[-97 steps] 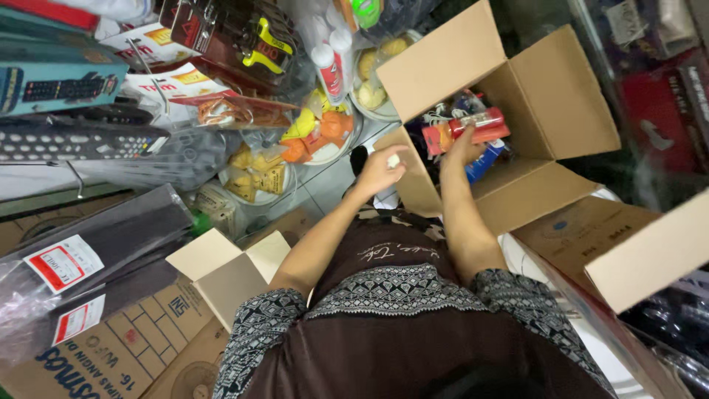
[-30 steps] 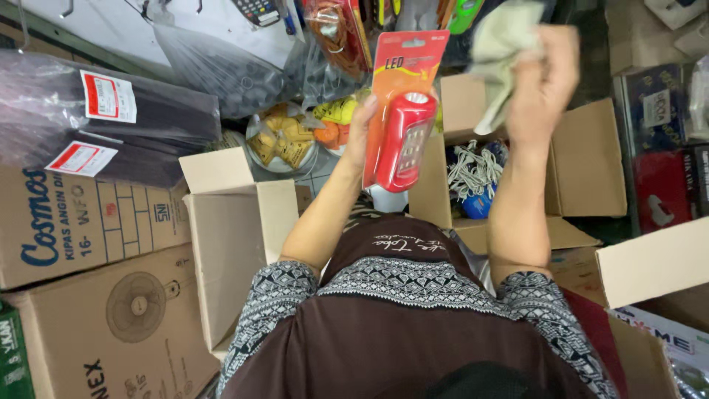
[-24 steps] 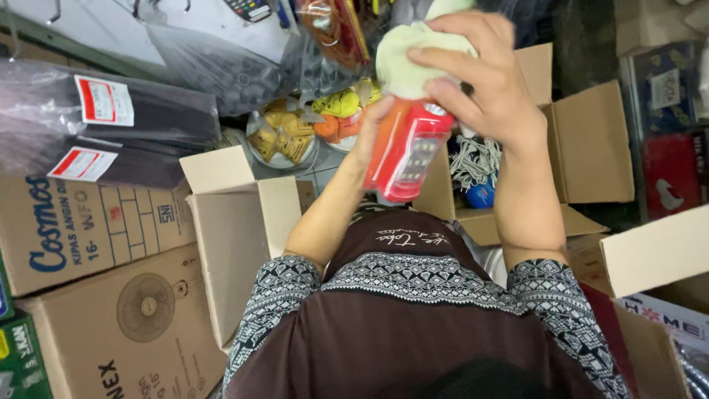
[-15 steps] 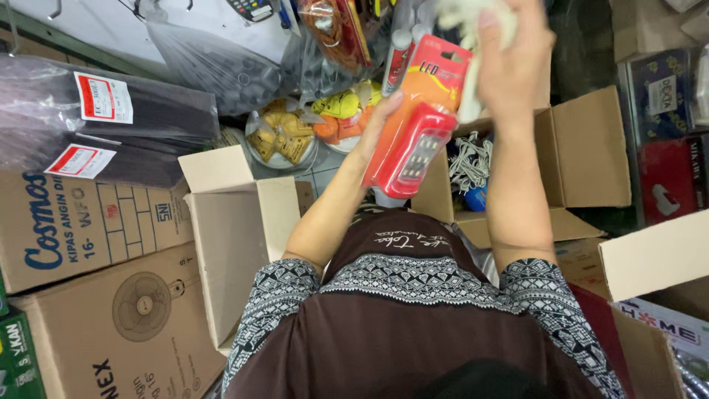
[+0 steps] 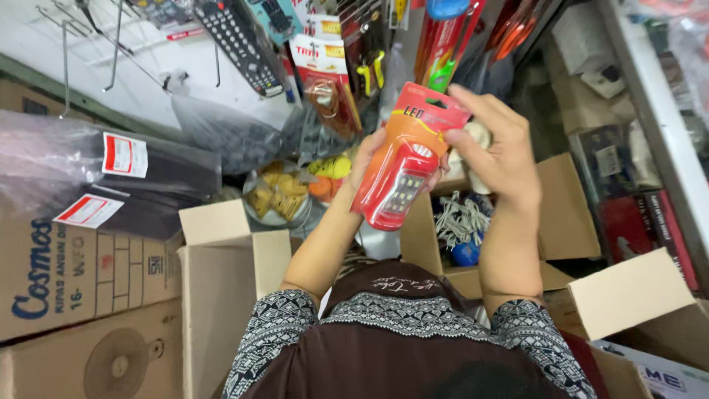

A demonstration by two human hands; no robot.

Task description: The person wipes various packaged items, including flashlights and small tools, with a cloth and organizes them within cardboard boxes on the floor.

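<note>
Crowded shop shelving and hanging packaged goods are surrounding us. We are holding a red blister-packed lamp (image 5: pixel 402 174) raised in front of us above an open cardboard box (image 5: pixel 569 214): our left hand (image 5: pixel 369 159) is gripping its back edge, our right hand (image 5: pixel 498 151) is curling its fingers around a pale cloth (image 5: pixel 473 159) beside it.

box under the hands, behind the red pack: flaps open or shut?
Open. The cardboard box has its flaps spread outward, and white cords and a blue item show inside. Both hands hold the red packaged lamp above it.
</note>
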